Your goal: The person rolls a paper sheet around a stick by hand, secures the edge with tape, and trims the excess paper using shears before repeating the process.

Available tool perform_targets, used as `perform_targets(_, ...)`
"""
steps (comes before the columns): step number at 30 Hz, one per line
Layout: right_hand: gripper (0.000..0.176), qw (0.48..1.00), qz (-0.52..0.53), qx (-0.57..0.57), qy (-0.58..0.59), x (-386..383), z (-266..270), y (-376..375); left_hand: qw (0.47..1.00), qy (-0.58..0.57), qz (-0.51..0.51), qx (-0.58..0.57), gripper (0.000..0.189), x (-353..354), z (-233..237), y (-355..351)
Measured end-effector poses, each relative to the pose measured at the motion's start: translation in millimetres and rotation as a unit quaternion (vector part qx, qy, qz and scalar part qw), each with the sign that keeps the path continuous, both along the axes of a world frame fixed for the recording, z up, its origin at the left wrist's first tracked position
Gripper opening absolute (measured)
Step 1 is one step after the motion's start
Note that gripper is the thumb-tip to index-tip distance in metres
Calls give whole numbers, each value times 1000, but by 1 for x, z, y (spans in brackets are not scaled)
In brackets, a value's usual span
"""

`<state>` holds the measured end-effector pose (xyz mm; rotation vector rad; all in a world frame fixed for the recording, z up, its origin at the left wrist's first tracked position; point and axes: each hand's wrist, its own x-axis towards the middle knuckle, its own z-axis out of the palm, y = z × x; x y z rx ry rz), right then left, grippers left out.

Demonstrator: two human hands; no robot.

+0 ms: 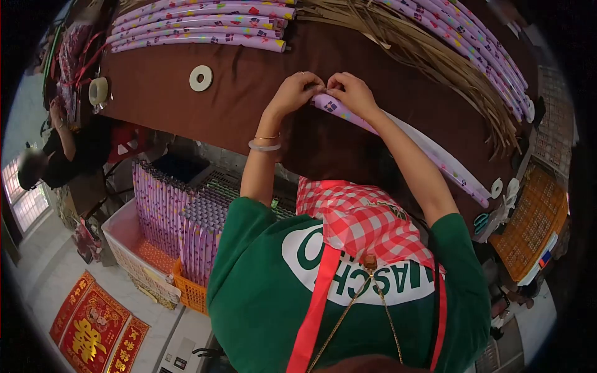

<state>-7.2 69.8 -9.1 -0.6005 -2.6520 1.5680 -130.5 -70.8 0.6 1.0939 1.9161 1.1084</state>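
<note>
A long purple printed paper roll [407, 140] lies slantwise on the brown-covered table, its white inner side showing along part of its length. My left hand [295, 93] is closed in a pinch at the roll's upper left end. Right beside it, my right hand [352, 94] is closed too, thumb and fingers pressed on the same end. The fingertips hide the very tip of the roll. Beyond my left hand, a roll of white tape [206, 83] lies flat on the cloth.
Finished-looking purple tubes [199, 42] and brown dried strips [435, 65] line the table's far side. Another tape roll [98, 91] is at the left edge. Below stand a tub [124, 239] and an orange basket [191, 289] of upright tubes. Another person [59, 155] is at far left.
</note>
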Motion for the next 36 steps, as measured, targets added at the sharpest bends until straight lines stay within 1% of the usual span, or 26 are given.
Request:
perform_targets(1,13,1000,-3,-1,-1,0,-1,0,1000,20,4,18,12,1,-2,-1)
perform_targets(6,12,999,0,52,6,1,7,-4,999,28,21,-3,13,1,-5,-2)
perform_targets(10,11,999,-3,40,14,3,6,-4,998,38,24,-34,15,3,1,-2)
perform_targets(13,11,998,-5,46,33,4,4,-5,999,44,25,-9,16,2,-3,-3)
perform_targets(15,11,997,-5,63,38,5,4,-6,999,43,25,-16,16,1,-4,-3)
perform_targets(20,11,997,-5,56,49,6,10,-7,998,46,24,-23,16,3,-2,-3)
perform_targets(22,11,997,-7,52,48,5,11,-7,997,32,50,-42,15,4,-2,-3)
perform_targets(24,11,998,-11,34,53,5,10,-8,997,38,48,-35,15,4,-4,-3)
perform_targets(29,11,998,0,43,39,5,8,-7,998,38,46,-24,16,3,-4,-3)
perform_targets(31,10,999,1,38,31,5,8,-7,997,49,41,-42,16,3,-2,-2)
perform_targets(33,11,999,-12,8,34,5,6,-7,997,56,34,-40,16,2,-1,-2)
perform_targets(36,11,999,-9,23,34,6,4,-6,997,56,28,-45,16,2,1,-2)
